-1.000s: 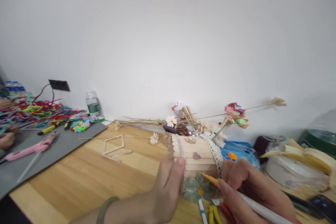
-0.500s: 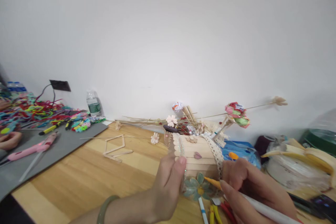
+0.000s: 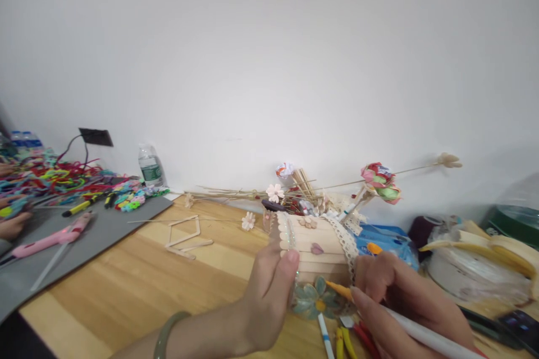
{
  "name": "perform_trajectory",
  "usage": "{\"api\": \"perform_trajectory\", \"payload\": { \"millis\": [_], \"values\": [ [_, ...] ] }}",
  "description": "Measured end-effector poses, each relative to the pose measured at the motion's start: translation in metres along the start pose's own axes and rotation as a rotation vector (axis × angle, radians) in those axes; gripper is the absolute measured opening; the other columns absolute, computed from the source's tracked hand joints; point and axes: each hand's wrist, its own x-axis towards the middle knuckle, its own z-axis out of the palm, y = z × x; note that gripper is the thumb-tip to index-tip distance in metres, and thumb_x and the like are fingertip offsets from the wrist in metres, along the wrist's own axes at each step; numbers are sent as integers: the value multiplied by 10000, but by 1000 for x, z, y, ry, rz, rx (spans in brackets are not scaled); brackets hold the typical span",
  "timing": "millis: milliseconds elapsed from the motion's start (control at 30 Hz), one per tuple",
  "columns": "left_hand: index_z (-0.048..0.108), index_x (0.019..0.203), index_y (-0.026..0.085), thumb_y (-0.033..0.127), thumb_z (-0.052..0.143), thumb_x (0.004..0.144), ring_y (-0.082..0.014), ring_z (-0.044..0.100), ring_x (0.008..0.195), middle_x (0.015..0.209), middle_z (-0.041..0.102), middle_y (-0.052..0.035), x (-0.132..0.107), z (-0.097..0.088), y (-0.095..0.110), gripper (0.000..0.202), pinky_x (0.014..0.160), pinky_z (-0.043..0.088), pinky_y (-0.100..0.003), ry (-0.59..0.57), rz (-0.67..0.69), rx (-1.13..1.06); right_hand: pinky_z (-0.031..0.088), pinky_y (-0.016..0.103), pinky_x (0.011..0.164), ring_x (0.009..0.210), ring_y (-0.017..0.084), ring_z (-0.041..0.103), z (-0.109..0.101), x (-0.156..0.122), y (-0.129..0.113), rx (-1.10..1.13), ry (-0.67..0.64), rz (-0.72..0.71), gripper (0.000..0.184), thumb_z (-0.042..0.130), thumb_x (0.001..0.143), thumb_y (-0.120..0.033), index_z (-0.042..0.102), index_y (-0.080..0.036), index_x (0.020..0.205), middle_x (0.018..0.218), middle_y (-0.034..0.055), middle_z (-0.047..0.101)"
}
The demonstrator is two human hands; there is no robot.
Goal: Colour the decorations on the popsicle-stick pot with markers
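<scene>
My left hand [image 3: 267, 294] is closed around one end of a round holder made of wooden craft sticks [image 3: 326, 233], lying on its side. Lace trim [image 3: 347, 244] edges its other end, and a glittery band runs near my thumb. On its lower side is a blue-green flower [image 3: 310, 298] with a yellow centre. My right hand [image 3: 406, 291] grips a white marker [image 3: 425, 334] with an orange tip. That tip is at the flower's upper right petals; whether it touches them I cannot tell. The holder's underside is hidden.
Yellow-handled pliers [image 3: 343, 342] and a white pen [image 3: 325, 334] lie below the holder. Behind it are dried flower stems [image 3: 227, 195]. Leftward are a craft-stick frame [image 3: 185, 235], a pink glue gun [image 3: 53, 240], a water bottle [image 3: 150, 165] and another person's hand [image 3: 14, 227].
My hands, the holder and the marker stay in almost the same place, with only a tiny shift. At the far left, the other person's hand has moved slightly.
</scene>
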Motion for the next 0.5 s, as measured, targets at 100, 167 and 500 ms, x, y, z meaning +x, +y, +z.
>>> {"api": "perform_trajectory", "payload": {
  "millis": [100,167,500],
  "values": [
    [632,1048,144,389,283,910,-234,538,1062,1011,669,-87,0,0,0,448,958,360,-335,-13,-1,1,349,187,407,438,93,398,-1,0,0,-8,-50,-22,228,466,818,-195,358,-228,620,518,-63,415],
    [624,1062,133,401,279,909,-239,538,1063,1010,669,-93,0,0,0,463,951,368,-339,-18,-7,1,356,191,414,450,97,407,-1,-1,1,-4,-48,-13,217,458,826,-200,362,-230,634,531,-57,423],
    [626,1055,151,361,263,920,-240,505,1095,1097,626,-91,4,-3,-5,441,976,337,-365,-52,66,77,377,182,425,446,91,416,-7,-4,0,-35,-114,26,216,434,833,-202,353,-228,635,531,-64,423]
  ]
}}
